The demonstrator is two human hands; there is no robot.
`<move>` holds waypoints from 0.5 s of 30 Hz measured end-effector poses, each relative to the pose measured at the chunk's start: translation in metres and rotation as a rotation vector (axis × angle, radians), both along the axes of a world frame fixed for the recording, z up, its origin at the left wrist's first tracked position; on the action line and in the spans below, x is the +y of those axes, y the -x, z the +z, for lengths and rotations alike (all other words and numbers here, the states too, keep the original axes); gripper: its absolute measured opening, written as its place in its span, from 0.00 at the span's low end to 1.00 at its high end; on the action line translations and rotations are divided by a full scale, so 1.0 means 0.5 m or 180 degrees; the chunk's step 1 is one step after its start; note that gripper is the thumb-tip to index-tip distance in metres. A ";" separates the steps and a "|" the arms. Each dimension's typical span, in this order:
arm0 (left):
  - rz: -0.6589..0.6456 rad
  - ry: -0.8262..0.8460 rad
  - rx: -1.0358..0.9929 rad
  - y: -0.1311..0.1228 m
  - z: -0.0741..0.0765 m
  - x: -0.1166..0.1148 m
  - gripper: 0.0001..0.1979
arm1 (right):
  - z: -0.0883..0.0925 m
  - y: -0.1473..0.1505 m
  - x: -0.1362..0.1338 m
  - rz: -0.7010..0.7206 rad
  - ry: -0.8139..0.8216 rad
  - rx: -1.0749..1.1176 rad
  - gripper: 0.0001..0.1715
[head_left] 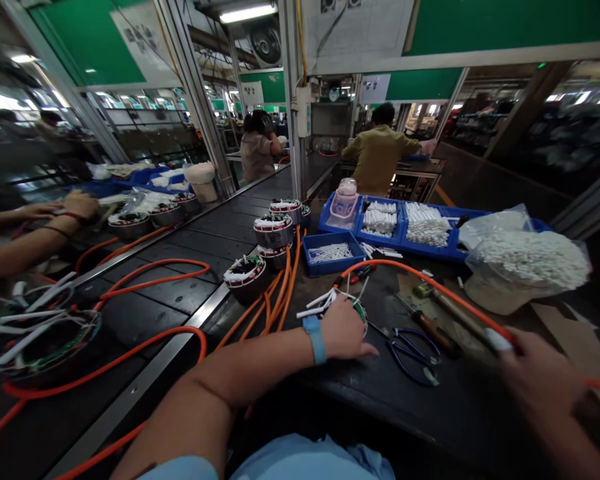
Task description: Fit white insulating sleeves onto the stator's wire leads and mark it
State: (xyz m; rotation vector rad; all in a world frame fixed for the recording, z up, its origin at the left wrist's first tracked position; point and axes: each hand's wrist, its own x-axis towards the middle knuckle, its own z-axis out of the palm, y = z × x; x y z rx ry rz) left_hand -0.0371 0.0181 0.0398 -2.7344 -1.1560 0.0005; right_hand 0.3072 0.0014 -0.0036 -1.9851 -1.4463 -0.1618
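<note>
Light-blue clothing (310, 460) fills the bottom of my feed, and the left forearm (260, 367) reaches from it over the desk (350, 393). My left hand (343, 327) lies over a wound motor stator (361, 311) at the middle of the desk's near part, mostly covering it; the thumb sticks out rightward, and I cannot tell whether the hidden fingertips pinch anything. My right hand (543, 373), blurred, is closed around an orange cable (397, 263) that arches from beside the stator. Cluttering the space between my hands are blue-handled snips (414, 353) and a wooden-handled screwdriver (436, 333). Beyond the stator I see a small blue tray (307, 263) of thin white sleeves (331, 252), then white tubes (425, 225) in larger blue bins, with a bulging plastic bag (530, 260) of white pieces to the right. Leftward, a stator stack (273, 233) and a single stator (247, 290) crowd the metal strip, orange cables (280, 293) running beside them. Across the dark slatted track (150, 293), a co-worker's hand (83, 203) is near more stators.
</note>
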 end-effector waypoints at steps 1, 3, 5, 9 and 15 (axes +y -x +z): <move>-0.0162 0.0157 0.0023 0.013 0.012 0.005 0.33 | -0.011 0.026 0.008 0.0133 0.0092 -0.0229 0.18; -0.0507 0.0423 0.0008 0.050 0.024 0.010 0.33 | -0.029 0.083 0.016 0.0485 0.0155 -0.0563 0.18; -0.0521 0.0426 -0.0049 0.074 0.016 0.004 0.29 | -0.037 0.143 0.021 0.0752 0.0073 -0.0746 0.17; 0.0345 0.0190 -0.0090 0.043 -0.029 -0.026 0.24 | -0.039 0.261 0.056 0.1179 -0.0078 -0.1008 0.17; 0.0719 0.0255 -0.1485 0.033 -0.009 -0.049 0.25 | -0.077 0.322 0.123 0.1557 0.0270 -0.1087 0.29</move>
